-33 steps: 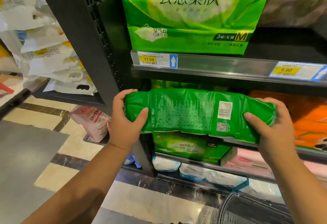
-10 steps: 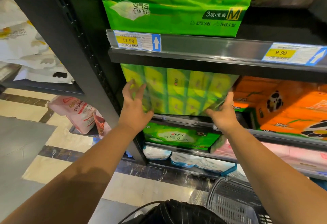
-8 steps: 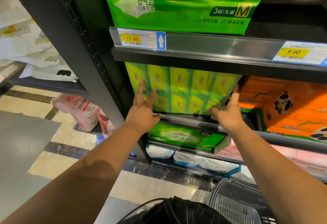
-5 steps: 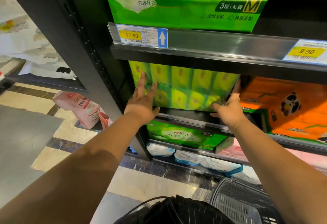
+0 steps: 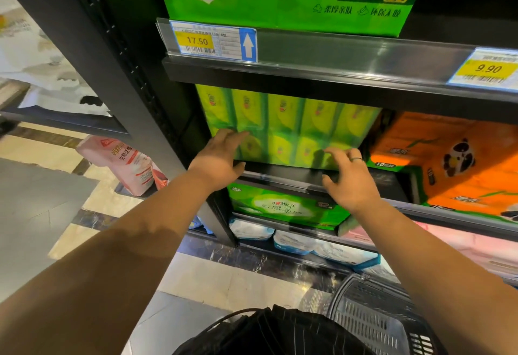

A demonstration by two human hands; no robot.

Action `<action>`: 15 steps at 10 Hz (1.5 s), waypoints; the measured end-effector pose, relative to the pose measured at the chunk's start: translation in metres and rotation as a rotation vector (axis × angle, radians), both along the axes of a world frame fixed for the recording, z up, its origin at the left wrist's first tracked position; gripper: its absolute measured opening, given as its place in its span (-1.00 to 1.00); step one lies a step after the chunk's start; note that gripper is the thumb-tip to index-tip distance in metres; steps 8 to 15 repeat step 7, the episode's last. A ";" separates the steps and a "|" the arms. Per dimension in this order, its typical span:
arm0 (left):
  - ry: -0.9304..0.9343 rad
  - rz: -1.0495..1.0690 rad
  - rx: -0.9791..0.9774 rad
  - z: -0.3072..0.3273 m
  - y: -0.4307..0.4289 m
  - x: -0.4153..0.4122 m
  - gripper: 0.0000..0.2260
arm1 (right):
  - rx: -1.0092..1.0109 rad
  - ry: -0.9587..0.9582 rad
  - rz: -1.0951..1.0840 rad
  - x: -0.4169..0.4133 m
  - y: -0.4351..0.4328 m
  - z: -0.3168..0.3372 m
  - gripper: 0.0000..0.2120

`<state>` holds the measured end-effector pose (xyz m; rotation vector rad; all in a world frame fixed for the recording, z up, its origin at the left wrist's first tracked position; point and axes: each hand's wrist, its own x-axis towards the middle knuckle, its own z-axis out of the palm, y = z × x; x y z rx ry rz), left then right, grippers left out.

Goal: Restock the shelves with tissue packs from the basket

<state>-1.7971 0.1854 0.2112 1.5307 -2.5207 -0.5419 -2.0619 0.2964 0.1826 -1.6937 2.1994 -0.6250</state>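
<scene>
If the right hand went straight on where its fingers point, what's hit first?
Most likely the lower right front of the green tissue pack on the shelf. The right hand looks just short of it, but depth is unclear.

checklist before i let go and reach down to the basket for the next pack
1. Green tissue pack fully on the shelf, behind its front edge: ok.
2. Pack standing upright, not leaning out: ok.
3. Left hand off the pack: not ok, its straight fingers lie on the lower left face.
4. Right hand off the pack: cannot tell, its loosely bent fingers are at the lower right corner.
5. Pack apart from the orange pack: ok, a dark gap shows between them.
6. More packs in the basket: cannot tell, only its rim and wall are in view.
</scene>
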 end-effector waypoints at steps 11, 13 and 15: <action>-0.195 -0.034 -0.043 0.012 0.022 -0.010 -0.25 | 0.257 0.180 0.023 0.002 -0.003 0.020 -0.33; -0.195 -0.034 -0.043 0.012 0.022 -0.010 -0.25 | 0.257 0.180 0.023 0.002 -0.003 0.020 -0.33; -0.195 -0.034 -0.043 0.012 0.022 -0.010 -0.25 | 0.257 0.180 0.023 0.002 -0.003 0.020 -0.33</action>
